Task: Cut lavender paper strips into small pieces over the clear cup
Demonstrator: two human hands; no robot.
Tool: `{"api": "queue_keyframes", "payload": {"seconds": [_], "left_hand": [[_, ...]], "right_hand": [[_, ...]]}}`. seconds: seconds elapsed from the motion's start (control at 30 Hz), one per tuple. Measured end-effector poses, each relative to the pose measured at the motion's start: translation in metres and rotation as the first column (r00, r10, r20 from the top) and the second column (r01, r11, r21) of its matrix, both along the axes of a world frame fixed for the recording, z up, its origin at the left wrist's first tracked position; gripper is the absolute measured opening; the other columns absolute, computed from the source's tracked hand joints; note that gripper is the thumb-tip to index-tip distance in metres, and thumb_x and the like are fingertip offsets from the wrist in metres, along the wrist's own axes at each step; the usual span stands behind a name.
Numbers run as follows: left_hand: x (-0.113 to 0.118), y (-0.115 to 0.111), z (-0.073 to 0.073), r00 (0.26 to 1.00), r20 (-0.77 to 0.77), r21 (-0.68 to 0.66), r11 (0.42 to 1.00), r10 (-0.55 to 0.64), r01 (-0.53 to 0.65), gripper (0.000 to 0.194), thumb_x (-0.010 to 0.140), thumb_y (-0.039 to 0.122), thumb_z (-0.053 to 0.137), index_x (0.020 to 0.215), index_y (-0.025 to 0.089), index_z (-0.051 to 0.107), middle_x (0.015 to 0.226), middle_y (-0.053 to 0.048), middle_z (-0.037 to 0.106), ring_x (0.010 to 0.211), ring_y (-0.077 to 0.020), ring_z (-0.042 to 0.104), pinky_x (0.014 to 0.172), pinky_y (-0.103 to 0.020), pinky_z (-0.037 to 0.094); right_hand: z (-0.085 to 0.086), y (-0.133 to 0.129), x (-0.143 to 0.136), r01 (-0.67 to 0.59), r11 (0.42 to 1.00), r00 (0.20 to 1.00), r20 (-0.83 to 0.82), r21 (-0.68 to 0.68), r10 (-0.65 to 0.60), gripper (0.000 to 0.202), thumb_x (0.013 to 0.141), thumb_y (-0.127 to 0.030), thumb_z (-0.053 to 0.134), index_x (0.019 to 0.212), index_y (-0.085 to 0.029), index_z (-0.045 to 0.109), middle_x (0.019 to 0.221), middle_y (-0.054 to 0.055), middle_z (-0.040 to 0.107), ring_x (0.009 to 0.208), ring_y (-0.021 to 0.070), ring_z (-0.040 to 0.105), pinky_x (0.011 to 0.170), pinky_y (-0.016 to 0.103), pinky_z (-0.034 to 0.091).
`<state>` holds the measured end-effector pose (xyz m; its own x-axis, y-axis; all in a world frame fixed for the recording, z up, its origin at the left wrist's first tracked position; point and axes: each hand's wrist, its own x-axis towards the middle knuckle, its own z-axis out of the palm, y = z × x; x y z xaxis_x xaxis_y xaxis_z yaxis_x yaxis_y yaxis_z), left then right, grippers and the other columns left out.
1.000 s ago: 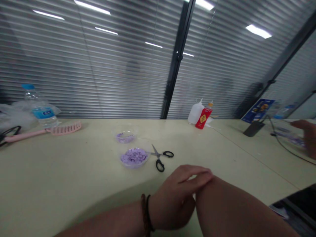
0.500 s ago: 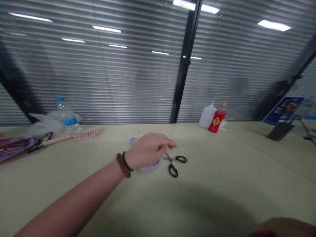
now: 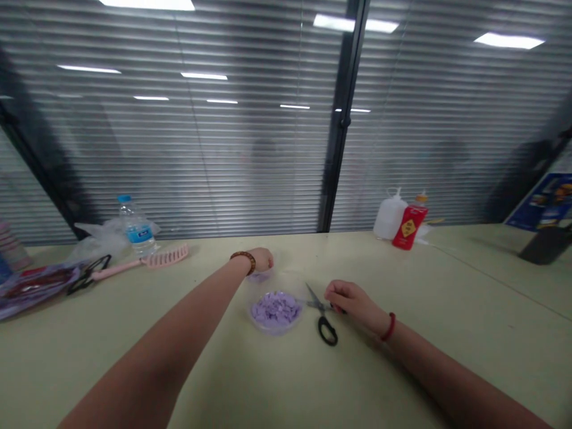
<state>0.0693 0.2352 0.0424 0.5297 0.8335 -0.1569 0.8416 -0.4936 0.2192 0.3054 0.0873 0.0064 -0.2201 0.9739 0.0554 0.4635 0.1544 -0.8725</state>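
My left hand (image 3: 263,259) reaches far forward, its fingers curled over a small clear container (image 3: 260,276) with something purple in it. What those fingers hold, if anything, is hidden. Closer to me stands a clear round bowl (image 3: 273,329) filled with light purple scraps (image 3: 277,308). On its right lie black-handled scissors (image 3: 320,310), blades spread and pointing away from me. My right hand (image 3: 349,298) is closed around one of their handle loops, which it mostly covers; the other loop lies in plain view on the table.
A pink hairbrush (image 3: 167,257), a water bottle (image 3: 137,229) and a plastic-wrapped bundle (image 3: 38,289) lie at the left. White (image 3: 390,217) and red (image 3: 410,226) squeeze bottles stand at the back right. A dark stand (image 3: 546,245) is farther right. Window blinds (image 3: 214,161) rise behind the table.
My left hand has moved forward and left, from above the purple bowl to the farther container, uncovering the bowl. My right hand has come from the lower right edge to the scissors.
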Motion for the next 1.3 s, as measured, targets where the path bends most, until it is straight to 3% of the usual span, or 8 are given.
{"api": "queue_keyframes", "payload": {"seconds": [0.13,0.4,0.7,0.93,1.03,1.13,1.23,1.3], "left_hand": [[-0.005,0.005,-0.005,1.000,0.027,-0.003,1.000,0.006,-0.006,0.018,0.055,0.016,0.052,0.064,0.013,0.067,0.060,-0.005,0.064,0.057,-0.0159,0.054,0.056,-0.025,0.042],[-0.031,-0.006,0.026,0.979,0.203,0.079,0.997,-0.029,0.013,0.032,0.074,0.027,0.041,0.093,0.013,0.063,0.089,-0.007,0.065,0.073,-0.0146,0.057,0.061,-0.021,0.042],[-0.011,-0.007,0.005,0.992,0.093,-0.047,0.995,-0.084,0.089,0.014,0.048,0.012,0.064,0.062,0.015,0.067,0.056,-0.001,0.062,0.058,-0.0169,0.055,0.060,-0.026,0.042],[-0.018,-0.016,0.031,0.938,0.339,0.090,0.995,-0.077,0.049,0.019,0.071,0.025,0.054,0.085,0.014,0.061,0.084,-0.006,0.064,0.078,-0.0156,0.057,0.072,-0.025,0.044],[-0.023,-0.059,0.047,0.856,0.512,0.111,0.994,-0.074,0.019,0.022,0.081,0.029,0.045,0.095,0.014,0.054,0.094,-0.008,0.061,0.082,-0.0135,0.056,0.073,-0.024,0.045],[-0.024,-0.126,0.057,0.478,0.878,-0.111,0.984,0.032,0.139,0.018,0.073,0.025,0.061,0.086,0.015,0.052,0.088,-0.007,0.061,0.074,-0.0125,0.056,0.068,-0.025,0.045],[-0.021,-0.188,0.048,0.271,0.942,-0.265,0.932,0.196,0.247,0.021,0.068,0.022,0.068,0.080,0.016,0.052,0.080,-0.003,0.060,0.063,-0.0099,0.053,0.060,-0.022,0.043],[-0.019,-0.216,0.029,0.203,0.947,-0.295,0.922,0.248,0.250,0.021,0.065,0.020,0.071,0.074,0.016,0.052,0.075,-0.001,0.059,0.063,-0.0102,0.053,0.059,-0.021,0.042]], "right_hand": [[-0.012,-0.004,0.005,0.087,0.995,0.992,-0.098,0.046,-0.083,0.026,0.076,-0.039,0.050,0.063,-0.016,0.048,0.049,-0.005,0.043,0.046,0.0078,0.036,0.047,0.021,0.029],[0.000,-0.009,0.008,0.143,0.982,0.953,-0.285,0.126,-0.102,0.025,0.076,-0.040,0.053,0.067,-0.016,0.051,0.047,-0.006,0.043,0.044,0.0079,0.038,0.046,0.022,0.029],[-0.009,-0.016,-0.011,0.151,0.963,0.969,-0.224,0.222,-0.101,0.028,0.078,-0.040,0.050,0.062,-0.017,0.048,0.050,-0.006,0.038,0.046,0.0076,0.034,0.046,0.022,0.028],[-0.016,-0.020,-0.004,0.165,0.954,0.972,-0.207,0.249,-0.115,0.030,0.079,-0.042,0.049,0.063,-0.017,0.048,0.052,-0.005,0.038,0.047,0.0087,0.035,0.046,0.023,0.028],[-0.008,-0.026,-0.009,0.143,0.965,0.966,-0.245,0.221,-0.087,0.032,0.079,-0.044,0.050,0.063,-0.017,0.048,0.050,-0.005,0.038,0.047,0.0086,0.035,0.046,0.022,0.028],[0.010,-0.042,-0.023,0.010,0.986,0.949,-0.313,0.167,0.043,0.031,0.079,-0.043,0.053,0.064,-0.016,0.048,0.051,-0.004,0.041,0.046,0.0077,0.037,0.046,0.022,0.029],[0.030,-0.065,-0.047,-0.116,0.987,0.863,-0.480,0.112,0.156,0.024,0.076,-0.039,0.060,0.078,-0.016,0.054,0.062,-0.001,0.051,0.056,0.0089,0.045,0.052,0.021,0.035],[0.035,-0.079,-0.066,-0.290,0.957,0.741,-0.626,0.029,0.244,0.033,0.067,-0.037,0.069,0.089,-0.017,0.055,0.081,0.004,0.058,0.073,0.0129,0.054,0.064,0.026,0.043]]}}
